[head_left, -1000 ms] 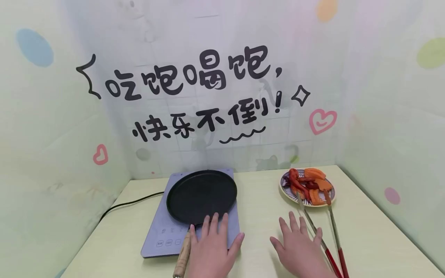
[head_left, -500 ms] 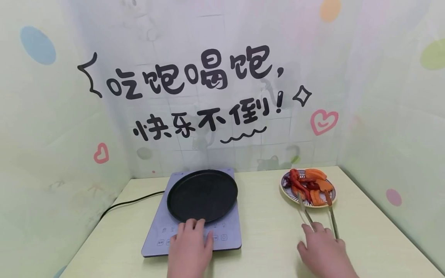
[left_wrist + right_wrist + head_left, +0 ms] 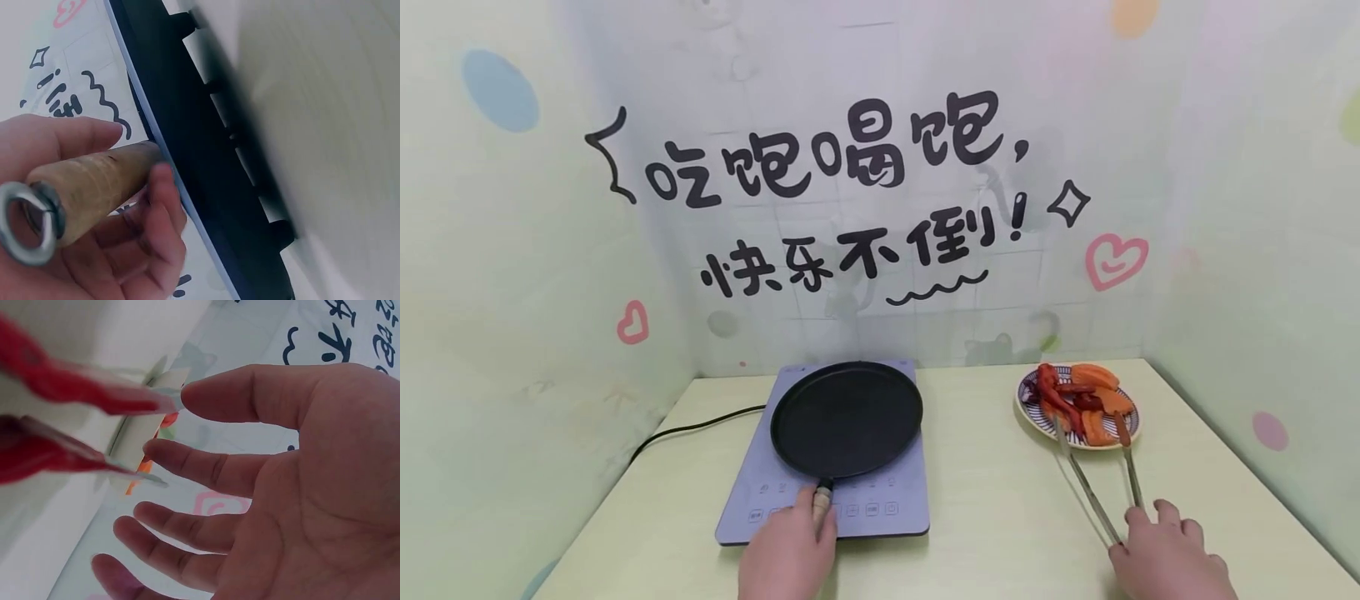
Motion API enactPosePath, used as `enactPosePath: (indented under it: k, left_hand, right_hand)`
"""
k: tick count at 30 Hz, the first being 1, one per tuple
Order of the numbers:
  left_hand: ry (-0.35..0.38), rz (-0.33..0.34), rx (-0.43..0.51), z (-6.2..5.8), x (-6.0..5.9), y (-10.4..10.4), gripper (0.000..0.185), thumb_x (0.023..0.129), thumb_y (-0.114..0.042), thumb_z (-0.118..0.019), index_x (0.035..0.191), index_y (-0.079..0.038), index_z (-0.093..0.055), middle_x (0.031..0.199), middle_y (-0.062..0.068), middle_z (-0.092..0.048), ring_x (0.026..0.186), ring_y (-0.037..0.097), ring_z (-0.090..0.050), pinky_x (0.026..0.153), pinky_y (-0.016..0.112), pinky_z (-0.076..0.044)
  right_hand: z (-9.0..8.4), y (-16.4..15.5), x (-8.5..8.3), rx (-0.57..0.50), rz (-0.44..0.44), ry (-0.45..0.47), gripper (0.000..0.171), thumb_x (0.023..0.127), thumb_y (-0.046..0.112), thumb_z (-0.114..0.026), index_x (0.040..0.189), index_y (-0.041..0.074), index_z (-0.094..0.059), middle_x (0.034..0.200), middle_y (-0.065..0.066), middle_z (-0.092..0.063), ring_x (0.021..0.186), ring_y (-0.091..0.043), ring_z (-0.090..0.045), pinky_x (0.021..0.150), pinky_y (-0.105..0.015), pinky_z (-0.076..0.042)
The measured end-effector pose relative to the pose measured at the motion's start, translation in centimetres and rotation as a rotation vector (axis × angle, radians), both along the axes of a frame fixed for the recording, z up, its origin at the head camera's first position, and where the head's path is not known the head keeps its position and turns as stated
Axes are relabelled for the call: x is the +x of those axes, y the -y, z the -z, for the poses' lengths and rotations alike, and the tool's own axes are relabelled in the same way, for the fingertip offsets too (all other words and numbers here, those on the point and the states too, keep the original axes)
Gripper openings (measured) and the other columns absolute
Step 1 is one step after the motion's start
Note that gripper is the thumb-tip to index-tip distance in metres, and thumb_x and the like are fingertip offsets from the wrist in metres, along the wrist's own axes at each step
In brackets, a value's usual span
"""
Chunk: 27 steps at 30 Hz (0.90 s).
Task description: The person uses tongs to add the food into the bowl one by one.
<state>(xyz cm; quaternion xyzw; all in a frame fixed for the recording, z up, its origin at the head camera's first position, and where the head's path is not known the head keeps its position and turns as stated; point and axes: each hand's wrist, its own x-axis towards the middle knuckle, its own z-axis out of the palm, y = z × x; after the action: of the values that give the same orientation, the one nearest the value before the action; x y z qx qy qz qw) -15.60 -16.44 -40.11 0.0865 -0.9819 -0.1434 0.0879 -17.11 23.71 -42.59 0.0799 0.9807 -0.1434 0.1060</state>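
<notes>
A black flat pan (image 3: 846, 419) sits on a grey induction cooker (image 3: 880, 517). My left hand (image 3: 790, 550) grips the pan's wooden handle (image 3: 822, 502) at the cooker's front edge. In the left wrist view the fingers (image 3: 159, 212) curl round that handle (image 3: 94, 184), which ends in a metal ring (image 3: 28, 219). Metal tongs (image 3: 1093, 487) lie on the table with their tips on a plate of red and orange food (image 3: 1078, 402). My right hand (image 3: 1168, 554) lies over their near end. In the right wrist view it is open (image 3: 250, 487), fingers spread beside the tongs' red handles (image 3: 69, 394).
The pale green table (image 3: 992, 500) is walled on three sides by a printed splash screen (image 3: 850, 167). A black power cord (image 3: 692, 432) runs left from the cooker. The cooker's touch buttons (image 3: 871, 508) sit along its front.
My left hand has drawn back from the cooker's front and closed round the pan handle. My right hand has slid right and back along the tongs to their handle end.
</notes>
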Motion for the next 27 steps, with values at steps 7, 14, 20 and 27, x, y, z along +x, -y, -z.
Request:
enactPosePath:
  k: [7,14,20,27]
  left_hand:
    - [0.029,-0.011,0.120,0.6,0.2,0.3,0.045,0.094,-0.033,-0.061,0.128,-0.003,-0.056,0.086,0.019,-0.070,0.072,0.038,-0.067,0.059,0.050,-0.048]
    - [0.096,-0.005,0.181,0.7,0.0,0.3,0.050,0.098,-0.033,-0.055,0.131,0.004,-0.052,0.098,0.026,-0.068,0.085,0.044,-0.067,0.072,0.055,-0.050]
    - [0.100,-0.004,0.178,0.9,0.0,0.2,0.051,0.099,-0.033,-0.053,0.134,0.005,-0.049,0.098,0.027,-0.068,0.085,0.045,-0.067,0.072,0.057,-0.050]
    - [0.084,0.005,0.181,0.9,0.3,0.0,0.050,0.099,-0.032,-0.052,0.133,0.004,-0.049,0.093,0.026,-0.068,0.081,0.044,-0.067,0.067,0.056,-0.050]
  right_hand:
    - [0.2,-0.7,0.1,-0.076,0.019,0.068,0.050,0.090,0.037,-0.064,0.106,-0.008,-0.052,0.089,-0.023,-0.055,0.077,-0.033,-0.056,0.067,-0.049,-0.048]
    - [1.6,-1.2,-0.6,-0.121,-0.048,0.114,0.040,0.091,0.028,-0.067,0.093,-0.006,-0.048,0.075,-0.007,-0.055,0.067,-0.020,-0.052,0.067,-0.038,-0.046]
    - [1.7,-1.5,-0.4,-0.151,-0.070,0.099,0.031,0.091,0.022,-0.066,0.090,-0.004,-0.049,0.074,-0.005,-0.055,0.066,-0.019,-0.051,0.065,-0.037,-0.045]
    - [-0.6,-0.9,0.2,-0.224,-0.049,-0.081,0.028,0.095,0.022,-0.058,0.102,-0.004,-0.053,0.069,-0.002,-0.055,0.060,-0.015,-0.051,0.059,-0.031,-0.041]
